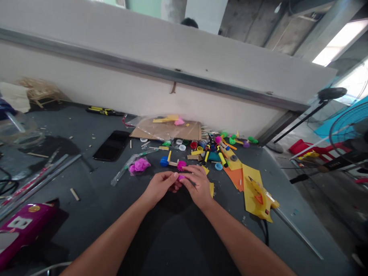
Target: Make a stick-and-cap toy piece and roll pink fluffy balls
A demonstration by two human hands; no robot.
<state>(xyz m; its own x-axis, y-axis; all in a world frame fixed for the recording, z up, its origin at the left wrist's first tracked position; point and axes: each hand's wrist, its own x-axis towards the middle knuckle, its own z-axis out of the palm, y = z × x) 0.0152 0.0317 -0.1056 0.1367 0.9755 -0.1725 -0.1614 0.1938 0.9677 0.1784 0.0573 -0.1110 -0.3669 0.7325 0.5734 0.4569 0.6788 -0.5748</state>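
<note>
In the middle of the table, my left hand (161, 188) and my right hand (199, 186) meet, fingers pinched together. Between their fingertips is a small piece of purple modelling clay (181, 177), partly covered by the fingers. Just beyond them lies a little stick assembly (172, 163) with a blue round end (164, 161) and a magenta round end (181, 165). A larger lump of magenta modelling clay (140, 165) rests on clear plastic to the left of my hands.
A black phone (111, 145) and a cardboard sheet (160, 130) lie farther back. Bottle caps (182, 147) and pliers (213, 148) crowd the centre right. On the right is a yellow glue gun (264, 199) over yellow sheets; a purple packet (24, 229) lies front left.
</note>
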